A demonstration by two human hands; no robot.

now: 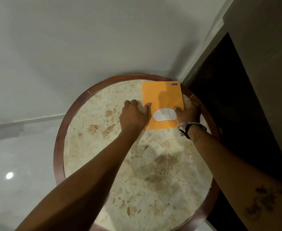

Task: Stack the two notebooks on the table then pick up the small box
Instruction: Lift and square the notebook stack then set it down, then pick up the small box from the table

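Flat orange notebook (162, 99) with smooth matte cover and white bean-shaped label, lying at far right of round mottled-marble table (113, 164) with dark wooden rim, left hand (134, 116) and right hand (187, 112) pressed against its side edges, thumbs on cover, silver bangle (189, 124) at right wrist

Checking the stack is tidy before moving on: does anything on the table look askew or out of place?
The orange notebook sits at the round marble table's far right edge, its corner over the wooden rim. Only one cover shows; no small box is visible.
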